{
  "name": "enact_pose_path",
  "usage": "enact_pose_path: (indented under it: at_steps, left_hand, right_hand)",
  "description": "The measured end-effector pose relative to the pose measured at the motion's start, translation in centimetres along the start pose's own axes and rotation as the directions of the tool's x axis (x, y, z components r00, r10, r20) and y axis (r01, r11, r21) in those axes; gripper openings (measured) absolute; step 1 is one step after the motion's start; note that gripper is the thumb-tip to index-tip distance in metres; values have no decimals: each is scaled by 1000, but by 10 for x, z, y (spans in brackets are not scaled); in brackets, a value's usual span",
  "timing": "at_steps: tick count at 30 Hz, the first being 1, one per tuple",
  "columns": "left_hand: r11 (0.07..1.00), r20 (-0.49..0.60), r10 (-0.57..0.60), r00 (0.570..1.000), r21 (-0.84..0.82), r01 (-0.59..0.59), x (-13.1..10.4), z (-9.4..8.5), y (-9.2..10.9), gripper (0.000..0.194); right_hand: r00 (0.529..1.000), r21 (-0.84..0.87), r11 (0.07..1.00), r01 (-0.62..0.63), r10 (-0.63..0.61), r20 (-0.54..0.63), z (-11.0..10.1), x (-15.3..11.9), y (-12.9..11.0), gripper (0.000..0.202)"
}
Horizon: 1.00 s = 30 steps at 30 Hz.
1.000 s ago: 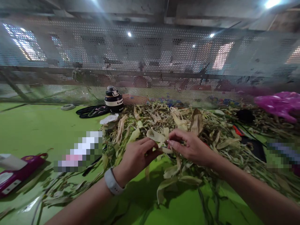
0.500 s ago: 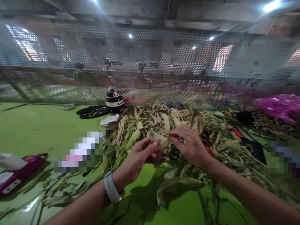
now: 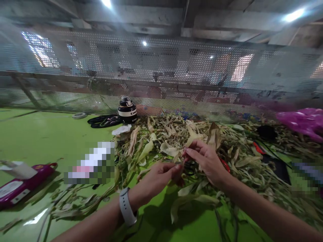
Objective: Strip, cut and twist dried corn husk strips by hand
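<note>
Both hands are near the front edge of a heap of dried, pale green and tan leaves (image 3: 176, 131) on a green table (image 3: 50, 134). My left hand (image 3: 164, 173), with a white watch band (image 3: 127, 206) on its wrist, is closed in a pinch; what it holds is too small to make out. Just above and to the right, my right hand (image 3: 202, 156) is pinched too, its fingertips on something thin that I cannot make out. A curled pale leaf (image 3: 186, 201) lies below the hands. Partly behind my right hand are red handles (image 3: 224, 165).
A black bottle (image 3: 127, 111) stands at the back beside a black pouch (image 3: 103, 121) and white tissue (image 3: 121, 129). A purple power strip (image 3: 27, 185) lies at the left, a pink plastic bag (image 3: 302, 122) at the right. A perforated screen (image 3: 164, 74) rises behind.
The pale leaf piece between my hands is no longer seen there. My left hand has moved right and slightly down, and the view has shifted a little.
</note>
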<state>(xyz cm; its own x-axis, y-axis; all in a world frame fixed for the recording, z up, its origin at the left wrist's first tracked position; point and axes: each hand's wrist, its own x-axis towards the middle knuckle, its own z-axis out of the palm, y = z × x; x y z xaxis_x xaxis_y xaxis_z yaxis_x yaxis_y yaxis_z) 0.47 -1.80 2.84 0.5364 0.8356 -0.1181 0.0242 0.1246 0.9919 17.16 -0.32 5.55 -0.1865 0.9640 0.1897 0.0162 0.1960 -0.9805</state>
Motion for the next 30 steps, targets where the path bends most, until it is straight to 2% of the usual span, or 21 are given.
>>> enact_pose_path:
  at_steps: [2,4,7,9,13,17,20,23,25,26,27,28,29,30]
  left_hand:
    - [998,59,-55,997,-26,57,-1,1,0,36]
    - [995,29,-78,997,-61,79,-3,0,2,42]
    - [995,-17,-52,998,-83,51,-4,-4,6,64]
    - [995,-53,-18,998,-96,13,-3,-8,6,67]
    - [972,-201,119,972,-176,-155,2,-14,0,43]
    - [895,-270,185,945,-351,-275,4,-12,-3,21]
    - [916,-295,202,934,-279,-287,3,-10,1,18]
    - [962,-347,187,919,-124,-243,3,-11,4,23]
    - [979,-375,151,915,-72,-191,5,-14,4,28]
    - [983,-383,137,914,-65,-174,6,-16,3,29]
    - [984,-387,129,913,-66,-167,7,-18,2,29]
    - [983,-388,130,913,-73,-170,8,-20,1,28]
    - [982,-382,130,915,-80,-173,9,-22,0,27]
    - [981,-377,128,917,-86,-173,9,-22,0,26]
  right_hand:
    - [1000,-14,1000,0,0,-7,-1,0,0,14]
    - [1000,-30,999,22,-23,-20,-3,1,1,14]
    - [996,-26,998,52,-54,-66,-6,4,4,15]
    - [994,-5,999,44,-45,-100,-7,5,6,16]
    - [991,74,997,-21,30,-128,-2,4,8,20]
    - [990,187,975,-121,132,-49,5,0,8,21]
    - [986,227,959,-169,167,28,8,-3,9,23]
    - [983,133,977,-165,151,104,8,-4,12,21]
    - [985,-46,998,-45,52,162,5,-4,16,14]
    - [975,-160,984,80,-44,217,3,-3,18,10]
    - [940,-274,931,240,-153,305,0,-3,20,11]
    - [872,-367,833,415,-249,420,-2,-2,21,15]
    - [785,-423,704,570,-314,534,-5,-2,21,21]
    - [705,-446,581,680,-352,616,-7,-2,20,26]
